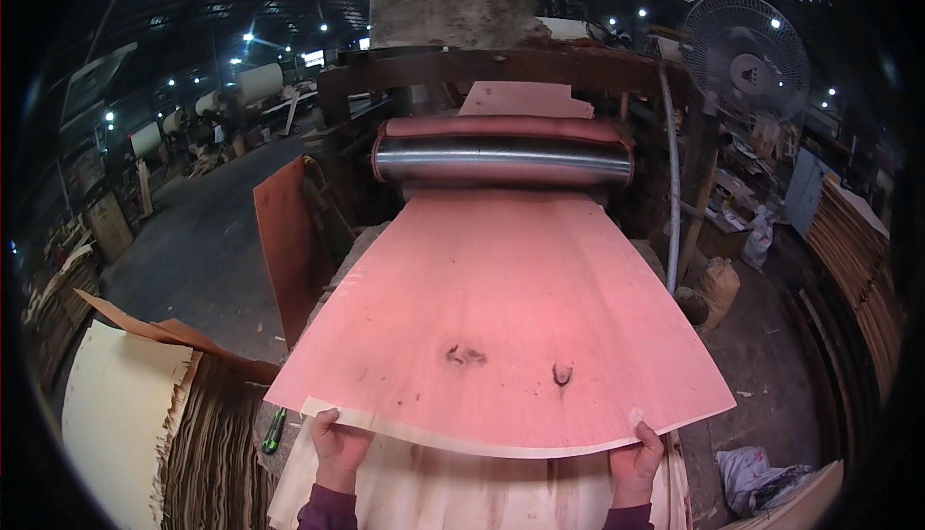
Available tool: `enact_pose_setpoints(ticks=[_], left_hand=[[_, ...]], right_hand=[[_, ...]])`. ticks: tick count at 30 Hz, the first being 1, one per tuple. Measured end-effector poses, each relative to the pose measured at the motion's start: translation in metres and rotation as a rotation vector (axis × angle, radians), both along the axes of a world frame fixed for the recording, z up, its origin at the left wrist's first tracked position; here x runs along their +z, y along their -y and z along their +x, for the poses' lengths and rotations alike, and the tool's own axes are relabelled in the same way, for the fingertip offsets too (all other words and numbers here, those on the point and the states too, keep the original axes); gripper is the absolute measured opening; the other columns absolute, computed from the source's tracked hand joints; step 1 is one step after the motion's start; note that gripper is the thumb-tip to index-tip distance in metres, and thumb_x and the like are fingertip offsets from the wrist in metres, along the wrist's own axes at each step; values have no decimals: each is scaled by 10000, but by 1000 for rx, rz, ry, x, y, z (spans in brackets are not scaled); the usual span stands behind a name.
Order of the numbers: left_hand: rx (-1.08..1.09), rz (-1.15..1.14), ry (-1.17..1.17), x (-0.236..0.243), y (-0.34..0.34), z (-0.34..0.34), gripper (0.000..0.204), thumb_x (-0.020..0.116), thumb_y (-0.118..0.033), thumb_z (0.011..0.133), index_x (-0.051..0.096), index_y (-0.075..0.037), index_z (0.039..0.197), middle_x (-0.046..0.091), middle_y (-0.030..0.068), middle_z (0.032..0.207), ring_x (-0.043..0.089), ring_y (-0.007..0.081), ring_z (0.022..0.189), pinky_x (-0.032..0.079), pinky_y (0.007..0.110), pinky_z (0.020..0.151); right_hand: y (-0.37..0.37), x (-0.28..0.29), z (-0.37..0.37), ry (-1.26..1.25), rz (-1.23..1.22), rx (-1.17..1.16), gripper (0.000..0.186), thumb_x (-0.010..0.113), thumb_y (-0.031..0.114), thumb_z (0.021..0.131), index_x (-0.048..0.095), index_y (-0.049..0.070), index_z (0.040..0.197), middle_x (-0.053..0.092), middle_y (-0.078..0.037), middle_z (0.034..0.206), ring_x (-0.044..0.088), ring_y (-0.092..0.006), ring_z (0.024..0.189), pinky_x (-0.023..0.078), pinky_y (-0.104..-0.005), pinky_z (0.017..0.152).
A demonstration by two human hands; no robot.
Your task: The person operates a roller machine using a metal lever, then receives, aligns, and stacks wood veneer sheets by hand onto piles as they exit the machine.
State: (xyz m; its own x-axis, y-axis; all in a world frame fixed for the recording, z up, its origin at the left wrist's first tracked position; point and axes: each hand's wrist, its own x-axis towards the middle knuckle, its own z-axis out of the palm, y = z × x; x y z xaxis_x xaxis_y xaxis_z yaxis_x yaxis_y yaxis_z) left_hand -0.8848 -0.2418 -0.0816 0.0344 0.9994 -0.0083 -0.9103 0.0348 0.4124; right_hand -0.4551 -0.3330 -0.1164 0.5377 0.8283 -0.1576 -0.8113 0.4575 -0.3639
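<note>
A wide pink-coated wood veneer sheet (501,289) stretches from the machine's rollers toward me, with dark knots on its face and a pale bare strip along its near edge. My left hand (339,445) grips that edge near its left end, thumb on top and fingers underneath. Near the right end, my right hand (637,455) pinches the same edge the same way. The sheet's far end lies under the shiny metal roller (501,157), which has a pink-stained roller (501,128) right behind it. Beneath the sheet lies a stack of pale veneer (434,491).
Stacked veneer (125,405) stands at the lower left, near a green utility knife (275,431). A reddish board (286,241) leans left of the machine. A fan (747,58), a metal pole (672,173), sacks (719,291) and another sheet stack (853,251) are to the right.
</note>
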Motion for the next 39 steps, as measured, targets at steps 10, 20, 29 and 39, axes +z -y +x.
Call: enact_pose_setpoints(ticks=[10,20,29,39], left_hand=[[-18,21,46,-2,-11,0,709,606,-110,716,428,-57,1400,525,126,1385,490,322,1293,385,497,1112],[-147,183,129,-20,-153,3,657,638,-167,760,448,-41,1376,530,138,1379,513,318,1263,381,519,1097],[-308,118,-2416,-89,-110,-82,1033,660,-701,742,417,54,1404,357,279,1486,363,392,1381,350,449,1098],[-490,756,-2657,-137,11,-127,1174,646,-764,684,276,30,1467,199,352,1521,195,536,1407,265,622,1070]], right_hand=[[-11,5,-7,45,-41,-15,647,560,-21,757,438,49,1388,528,-131,1345,488,-333,1277,370,-537,1115],[-138,39,2,94,-26,7,543,577,17,837,459,45,1366,525,-117,1360,503,-301,1257,410,-487,1085],[-25,-66,-111,2278,-982,791,1119,686,685,727,276,-19,1494,233,-245,1563,180,-358,1470,169,-569,1149],[-15,-98,-112,2327,-1009,574,1150,777,601,666,288,-60,1470,248,-292,1539,230,-421,1437,256,-459,1161]])
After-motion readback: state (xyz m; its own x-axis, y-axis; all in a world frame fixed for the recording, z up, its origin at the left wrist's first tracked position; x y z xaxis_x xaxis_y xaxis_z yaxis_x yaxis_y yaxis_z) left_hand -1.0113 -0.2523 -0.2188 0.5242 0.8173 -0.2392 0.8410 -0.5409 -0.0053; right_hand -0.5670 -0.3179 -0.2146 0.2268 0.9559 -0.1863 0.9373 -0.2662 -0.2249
